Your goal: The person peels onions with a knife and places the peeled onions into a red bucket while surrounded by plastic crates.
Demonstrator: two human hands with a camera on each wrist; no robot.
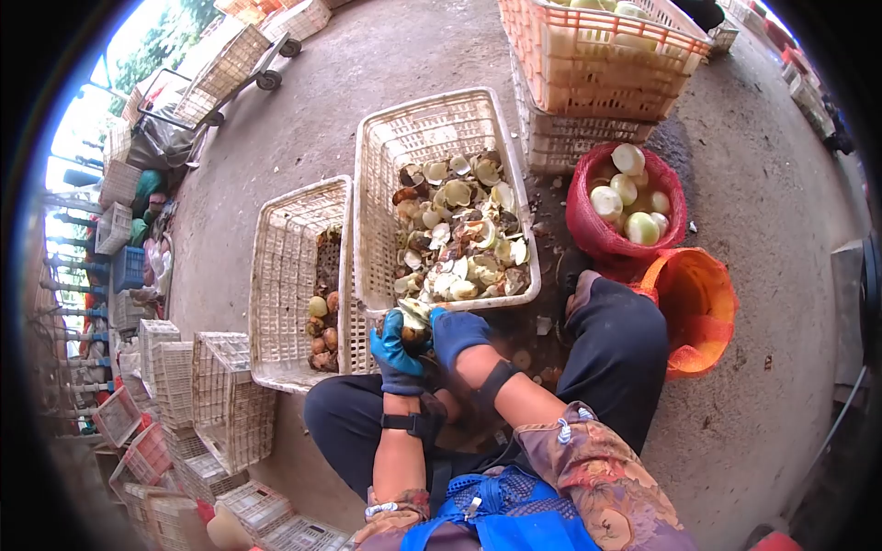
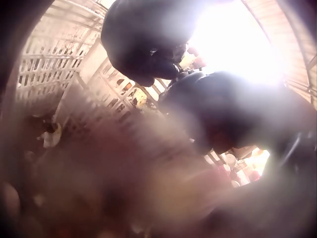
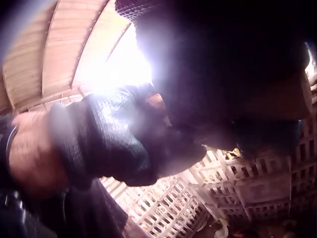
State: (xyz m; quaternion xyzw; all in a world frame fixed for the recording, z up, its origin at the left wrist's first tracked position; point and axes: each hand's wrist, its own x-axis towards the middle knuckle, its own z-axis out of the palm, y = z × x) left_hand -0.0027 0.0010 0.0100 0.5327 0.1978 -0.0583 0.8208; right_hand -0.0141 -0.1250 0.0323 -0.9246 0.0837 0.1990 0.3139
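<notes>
In the head view, the blue-gloved left hand (image 1: 396, 345) grips a partly peeled onion (image 1: 416, 313) above the near rim of the basket of peels (image 1: 524, 301). Against the onion's right side is the right hand (image 1: 459, 336) in a darker blue glove, its fingertips turned down and hidden. Whether it holds a tool cannot be seen. Both wrist views are dark and glare-filled: the left wrist view has the right hand (image 2: 228, 109) close by, and the right wrist view has the left hand (image 3: 116, 136) beside a latticed basket wall.
Left of the peels, another basket (image 1: 276, 303) holds several unpeeled onions (image 1: 319, 327). A red mesh-lined tub (image 1: 588, 225) of peeled onions and an orange bag (image 1: 703, 317) stand at the right. Stacked crates (image 1: 606, 83) are behind; more crates (image 1: 230, 404) stand left.
</notes>
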